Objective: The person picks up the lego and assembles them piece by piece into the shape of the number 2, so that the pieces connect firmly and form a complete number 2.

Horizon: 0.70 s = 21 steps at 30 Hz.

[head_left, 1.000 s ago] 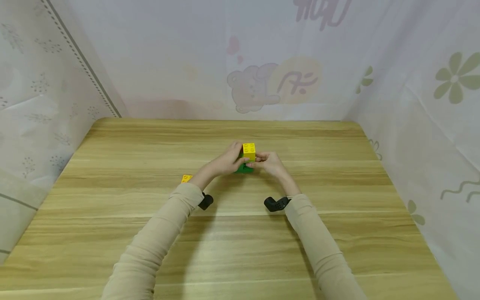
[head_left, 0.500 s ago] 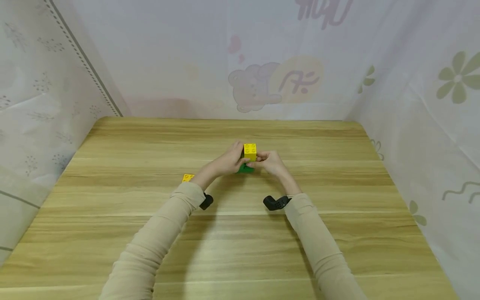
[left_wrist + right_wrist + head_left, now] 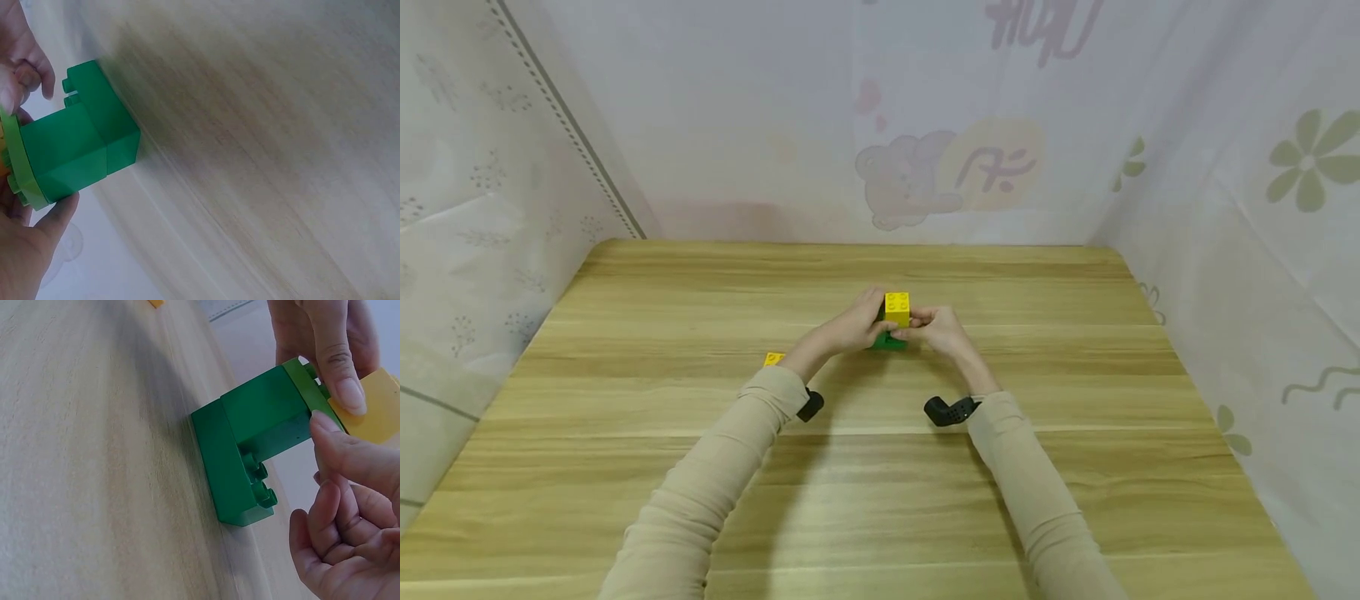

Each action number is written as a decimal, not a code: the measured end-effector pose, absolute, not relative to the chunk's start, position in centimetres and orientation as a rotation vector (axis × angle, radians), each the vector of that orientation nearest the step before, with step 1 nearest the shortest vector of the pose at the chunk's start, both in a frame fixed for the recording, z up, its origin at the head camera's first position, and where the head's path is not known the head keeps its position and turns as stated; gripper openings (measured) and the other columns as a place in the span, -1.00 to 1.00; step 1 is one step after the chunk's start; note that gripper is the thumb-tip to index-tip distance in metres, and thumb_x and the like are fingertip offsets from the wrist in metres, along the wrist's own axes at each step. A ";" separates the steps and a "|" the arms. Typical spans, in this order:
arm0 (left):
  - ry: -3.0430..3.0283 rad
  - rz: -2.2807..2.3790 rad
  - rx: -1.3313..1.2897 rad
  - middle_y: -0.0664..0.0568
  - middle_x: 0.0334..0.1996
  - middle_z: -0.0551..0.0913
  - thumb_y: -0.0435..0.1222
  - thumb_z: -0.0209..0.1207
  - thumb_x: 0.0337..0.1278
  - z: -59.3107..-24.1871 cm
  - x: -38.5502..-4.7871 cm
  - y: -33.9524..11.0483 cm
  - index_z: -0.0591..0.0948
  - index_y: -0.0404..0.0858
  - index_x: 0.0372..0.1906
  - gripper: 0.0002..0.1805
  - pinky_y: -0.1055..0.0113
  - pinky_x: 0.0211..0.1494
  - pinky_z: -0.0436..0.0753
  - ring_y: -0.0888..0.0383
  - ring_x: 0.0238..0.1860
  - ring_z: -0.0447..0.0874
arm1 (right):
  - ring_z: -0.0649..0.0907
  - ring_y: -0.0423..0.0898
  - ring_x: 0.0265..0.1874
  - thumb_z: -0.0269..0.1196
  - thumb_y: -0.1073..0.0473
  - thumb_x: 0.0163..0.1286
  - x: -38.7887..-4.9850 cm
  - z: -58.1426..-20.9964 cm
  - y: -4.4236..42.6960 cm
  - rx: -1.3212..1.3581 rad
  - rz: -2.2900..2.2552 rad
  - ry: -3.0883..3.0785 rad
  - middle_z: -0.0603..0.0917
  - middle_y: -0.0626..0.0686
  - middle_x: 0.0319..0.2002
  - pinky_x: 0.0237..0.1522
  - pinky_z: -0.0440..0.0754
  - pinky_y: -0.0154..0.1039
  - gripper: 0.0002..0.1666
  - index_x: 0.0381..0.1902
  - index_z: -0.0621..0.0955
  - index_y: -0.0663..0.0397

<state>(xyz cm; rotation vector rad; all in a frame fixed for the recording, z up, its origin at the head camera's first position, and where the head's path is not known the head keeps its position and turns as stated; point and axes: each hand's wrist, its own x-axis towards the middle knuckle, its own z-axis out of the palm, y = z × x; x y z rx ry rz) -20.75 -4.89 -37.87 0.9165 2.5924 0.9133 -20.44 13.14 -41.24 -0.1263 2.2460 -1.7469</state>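
A stack of toy building bricks stands on the table. Its base is a long dark green brick (image 3: 222, 469), bearing a green block (image 3: 65, 147), then a thin light green brick (image 3: 306, 387) and a yellow brick (image 3: 897, 308) on top. My left hand (image 3: 853, 323) grips the stack's upper part from the left, its thumb on the yellow brick and a finger against the green block in the left wrist view. From the right, my right hand (image 3: 942, 329) pinches the overhanging end of the light green brick between thumb and fingers. Fingers partly hide the upper bricks.
Another yellow brick (image 3: 773, 359) lies left of the stack, partly covered by my left forearm. The wooden table (image 3: 880, 500) reaches back to a patterned cloth wall (image 3: 760, 125), with more cloth at both sides.
Both hands keep their hold on the stack with almost no movement. The whole head view shifts slightly.
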 end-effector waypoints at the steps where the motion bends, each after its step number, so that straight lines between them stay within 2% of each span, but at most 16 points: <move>1: 2.587 0.914 0.910 -0.24 -0.01 0.33 -0.29 -0.03 0.29 -37.8 -20.8 -4.9 0.22 -0.45 0.09 -0.61 0.09 0.17 0.36 -0.03 -0.01 0.28 | 0.52 -0.26 -0.54 0.36 0.32 0.05 -20.5 -41.3 13.2 -0.130 -1.748 2.250 0.57 -0.16 -0.64 -0.32 0.51 -0.41 -0.54 -0.04 0.58 0.33; 7: 2.535 0.959 0.888 -0.24 0.01 0.31 -0.28 -0.04 0.30 -37.9 -20.8 -5.1 0.20 -0.44 0.11 -0.59 0.09 0.17 0.35 -0.04 0.00 0.26 | 0.53 -0.27 -0.49 0.36 0.30 0.06 -20.5 -41.3 13.1 -0.107 -1.706 2.270 0.61 -0.14 -0.57 -0.31 0.49 -0.41 -0.51 0.01 0.57 0.29; 15: 2.478 1.105 0.734 -0.23 0.10 0.30 -0.24 0.03 0.26 -38.6 -20.9 -5.7 0.25 -0.41 0.16 -0.53 0.09 0.25 0.36 -0.05 0.11 0.32 | 0.52 -0.20 -0.37 0.36 0.22 0.09 -20.6 -41.3 12.7 -0.041 -1.600 2.351 0.62 -0.01 -0.41 -0.23 0.45 -0.40 -0.44 0.08 0.52 0.25; 21: 2.490 1.175 0.667 -0.21 0.05 0.36 -0.28 0.10 0.21 -39.0 -20.7 -6.3 0.30 -0.40 0.12 -0.55 0.05 0.24 0.36 -0.06 0.08 0.36 | 0.49 -0.22 -0.36 0.34 0.23 0.10 -20.6 -41.3 13.1 -0.007 -1.635 2.329 0.58 -0.04 -0.42 -0.27 0.46 -0.44 -0.45 0.08 0.52 0.26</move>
